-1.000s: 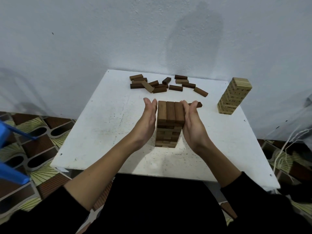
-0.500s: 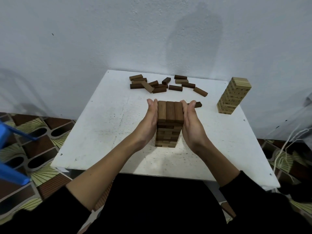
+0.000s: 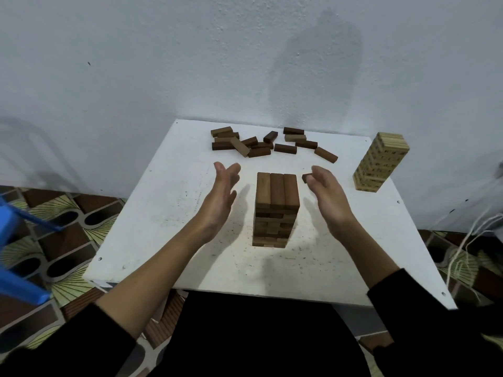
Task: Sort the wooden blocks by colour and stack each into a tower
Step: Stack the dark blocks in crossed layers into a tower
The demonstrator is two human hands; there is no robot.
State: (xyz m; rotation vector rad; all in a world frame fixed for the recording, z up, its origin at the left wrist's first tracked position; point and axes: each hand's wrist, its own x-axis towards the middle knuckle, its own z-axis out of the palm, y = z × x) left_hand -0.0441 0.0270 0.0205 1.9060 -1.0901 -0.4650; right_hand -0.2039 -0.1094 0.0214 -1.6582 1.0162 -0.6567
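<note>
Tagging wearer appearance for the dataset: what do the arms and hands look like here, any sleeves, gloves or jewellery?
Both hands, left hand and right hand, are bare: no gloves, and no rings, watch or bands visible. Forearms are bare too. Black sleeves, left sleeve and right sleeve, are pushed up toward the elbows. The fabric looks plain, with no markings visible.

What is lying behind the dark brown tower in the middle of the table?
Behind the dark brown wooden block tower, loose dark brown blocks lie scattered near the white table's far edge. One more block shows only its end; the right hand hides the rest.
</note>
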